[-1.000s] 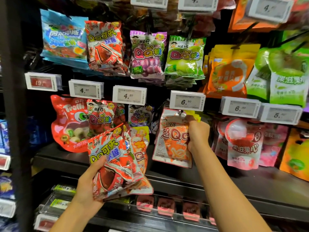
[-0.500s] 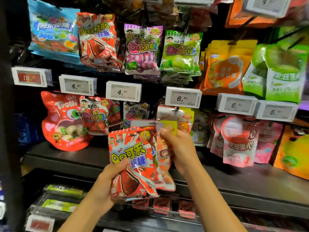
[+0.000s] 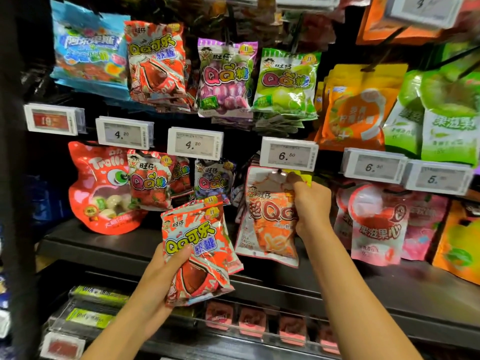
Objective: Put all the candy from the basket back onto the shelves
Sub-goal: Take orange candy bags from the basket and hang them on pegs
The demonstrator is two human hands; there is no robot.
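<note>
From the head view, my right hand [image 3: 310, 203] pinches the top of an orange cola gummy bag [image 3: 270, 216], fingers closed at its header just under the 6.50 price tag [image 3: 289, 154]. I think the hang hole is at the peg there, but my knuckles hide the tip, so I cannot tell if it is threaded. If I let go too soon, the bag drops to the black shelf [image 3: 389, 289] below.

My left hand [image 3: 161, 279] is wrapped shut around a stack of red QQ cola candy bags [image 3: 197, 245], held low in front of the shelf. The glossy film looks slick; the rear bags could slide out while I attend to the peg.

The basket is out of view.
</note>
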